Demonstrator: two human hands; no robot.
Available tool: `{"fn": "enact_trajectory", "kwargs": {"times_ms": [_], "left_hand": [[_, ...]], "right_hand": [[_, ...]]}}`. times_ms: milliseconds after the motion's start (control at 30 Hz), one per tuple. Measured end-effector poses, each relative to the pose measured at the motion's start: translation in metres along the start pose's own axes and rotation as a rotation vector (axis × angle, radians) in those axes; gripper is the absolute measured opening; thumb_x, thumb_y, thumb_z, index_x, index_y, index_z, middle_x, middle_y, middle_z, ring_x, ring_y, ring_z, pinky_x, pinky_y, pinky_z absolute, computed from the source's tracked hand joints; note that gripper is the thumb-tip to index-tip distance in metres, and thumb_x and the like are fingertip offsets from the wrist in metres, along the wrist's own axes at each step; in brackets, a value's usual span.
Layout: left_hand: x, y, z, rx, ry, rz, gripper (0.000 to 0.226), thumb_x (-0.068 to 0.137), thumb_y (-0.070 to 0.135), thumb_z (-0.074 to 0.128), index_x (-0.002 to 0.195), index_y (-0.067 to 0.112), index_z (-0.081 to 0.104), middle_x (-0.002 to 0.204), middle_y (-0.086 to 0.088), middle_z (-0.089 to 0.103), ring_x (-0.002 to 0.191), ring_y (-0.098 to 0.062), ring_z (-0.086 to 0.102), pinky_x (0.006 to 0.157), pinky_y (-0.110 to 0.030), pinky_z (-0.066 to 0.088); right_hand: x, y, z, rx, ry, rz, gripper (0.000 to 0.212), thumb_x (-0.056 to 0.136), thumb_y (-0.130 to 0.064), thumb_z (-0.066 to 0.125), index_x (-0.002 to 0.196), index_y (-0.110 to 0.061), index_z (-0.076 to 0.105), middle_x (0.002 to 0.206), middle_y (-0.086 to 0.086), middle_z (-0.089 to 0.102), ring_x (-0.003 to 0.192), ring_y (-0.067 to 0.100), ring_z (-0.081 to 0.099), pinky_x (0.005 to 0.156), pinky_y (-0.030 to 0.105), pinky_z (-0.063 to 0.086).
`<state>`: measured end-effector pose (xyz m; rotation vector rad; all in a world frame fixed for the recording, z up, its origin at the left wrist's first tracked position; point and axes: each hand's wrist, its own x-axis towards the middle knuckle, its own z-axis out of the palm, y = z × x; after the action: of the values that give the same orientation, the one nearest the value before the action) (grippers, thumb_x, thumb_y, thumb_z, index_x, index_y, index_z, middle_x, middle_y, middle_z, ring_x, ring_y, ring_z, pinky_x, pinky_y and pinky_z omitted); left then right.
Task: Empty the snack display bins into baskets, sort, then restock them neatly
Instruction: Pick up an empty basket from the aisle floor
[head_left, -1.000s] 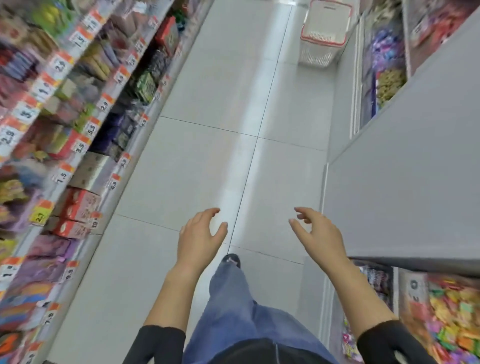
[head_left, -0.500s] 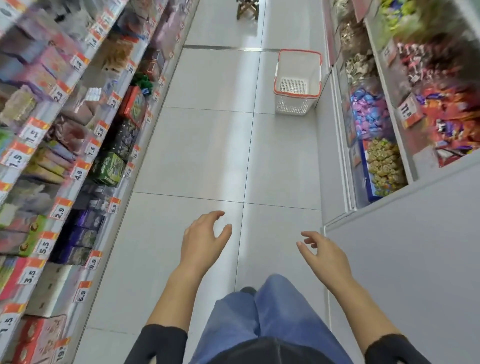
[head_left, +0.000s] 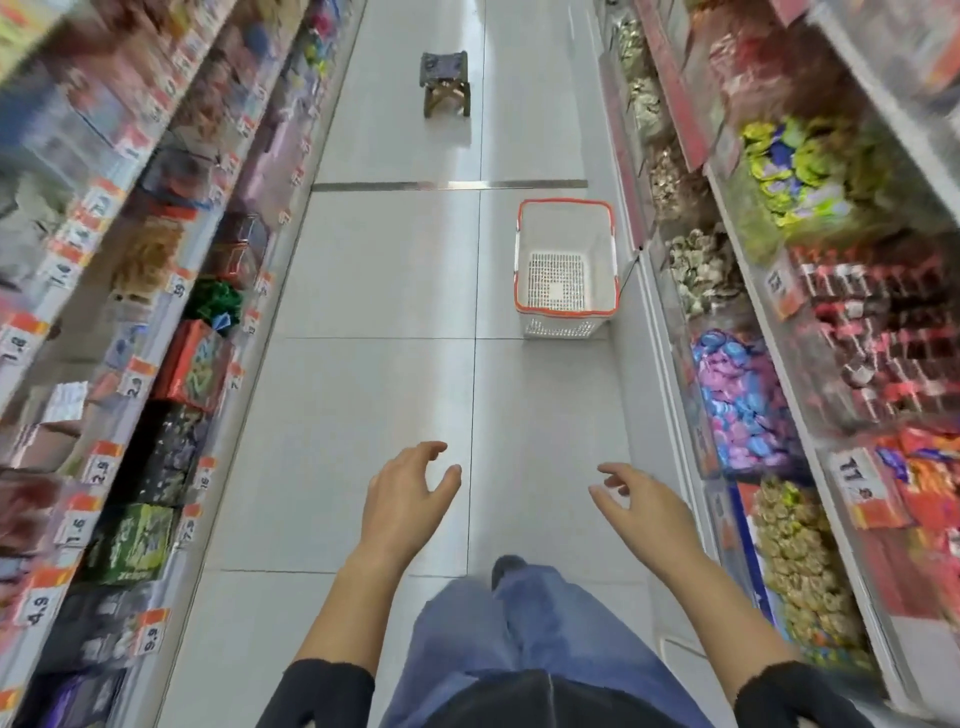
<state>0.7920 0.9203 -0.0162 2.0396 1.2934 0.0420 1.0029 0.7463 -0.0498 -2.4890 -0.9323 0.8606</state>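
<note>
I stand in a shop aisle. A white basket (head_left: 565, 270) with an orange rim sits empty on the floor ahead, against the right-hand display. That display holds snack bins: pink and blue wrapped sweets (head_left: 743, 400), golden wrapped sweets (head_left: 802, 566), pale wrapped ones (head_left: 701, 270) and green-yellow packets (head_left: 795, 166). My left hand (head_left: 405, 499) and my right hand (head_left: 639, 506) hang in front of me over the floor, fingers loosely curled, holding nothing. Both are well short of the basket.
Shelves of boxed and bagged goods (head_left: 156, 322) with orange price tags line the left side. A small wooden stool (head_left: 445, 83) stands far down the aisle. My jeans and one shoe (head_left: 506, 566) show below on the grey tiled floor (head_left: 384, 332).
My view has moved forward along the aisle and tilted up: the basket is nearer and the right-hand bins are now in view. Both hands stay empty in the same pose.
</note>
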Motion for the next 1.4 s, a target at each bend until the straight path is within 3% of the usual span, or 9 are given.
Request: {"fn": "enact_trajectory", "kwargs": {"times_ms": [333, 767, 900, 1100, 1400], "left_hand": [[0.263, 0.069, -0.028, 0.048, -0.081, -0.002, 0.039, 0.095, 0.041, 0.051, 0.131, 0.026, 0.054, 0.128, 0.009, 0.059, 0.116, -0.012, 0.055, 0.098, -0.031, 0.043], [0.583, 0.215, -0.048, 0.118, -0.132, 0.075, 0.038, 0.095, 0.039, 0.052, 0.130, 0.024, 0.055, 0.127, 0.008, 0.059, 0.116, -0.013, 0.055, 0.098, -0.035, 0.042], [0.670, 0.226, -0.003, 0.028, -0.144, -0.045, 0.037, 0.095, 0.040, 0.052, 0.128, 0.025, 0.055, 0.126, 0.010, 0.060, 0.110, -0.011, 0.056, 0.093, -0.035, 0.047], [0.786, 0.185, 0.105, 0.005, -0.215, -0.244, 0.038, 0.094, 0.039, 0.053, 0.128, 0.023, 0.055, 0.126, 0.004, 0.061, 0.103, -0.014, 0.059, 0.085, -0.031, 0.047], [0.952, 0.089, 0.308, -0.010, -0.253, -0.336, 0.061, 0.095, 0.038, 0.054, 0.147, 0.016, 0.034, 0.147, -0.008, 0.043, 0.127, -0.027, 0.049, 0.101, -0.042, 0.041]], "right_hand": [[0.266, -0.099, -0.099, 0.053, 0.130, -0.060, 0.034, 0.093, -0.040, 0.055, 0.125, -0.029, 0.058, 0.113, -0.010, 0.063, 0.104, 0.010, 0.057, 0.080, 0.027, 0.042], [0.525, -0.064, -0.181, 0.002, -0.033, 0.181, 0.034, 0.094, -0.040, 0.051, 0.125, -0.027, 0.057, 0.116, -0.007, 0.064, 0.105, 0.016, 0.060, 0.077, 0.028, 0.043], [0.625, -0.032, -0.189, 0.031, -0.052, 0.181, 0.036, 0.093, -0.037, 0.055, 0.127, -0.024, 0.058, 0.115, -0.002, 0.066, 0.106, 0.017, 0.061, 0.075, 0.028, 0.042], [0.766, 0.037, -0.148, 0.096, -0.120, 0.293, 0.042, 0.094, -0.035, 0.055, 0.134, -0.022, 0.052, 0.125, 0.005, 0.062, 0.114, 0.025, 0.058, 0.089, 0.039, 0.049], [0.946, 0.161, -0.024, 0.053, -0.077, 0.351, 0.059, 0.097, -0.026, 0.051, 0.150, -0.016, 0.027, 0.148, 0.008, 0.037, 0.133, 0.025, 0.037, 0.104, 0.034, 0.033]]}}
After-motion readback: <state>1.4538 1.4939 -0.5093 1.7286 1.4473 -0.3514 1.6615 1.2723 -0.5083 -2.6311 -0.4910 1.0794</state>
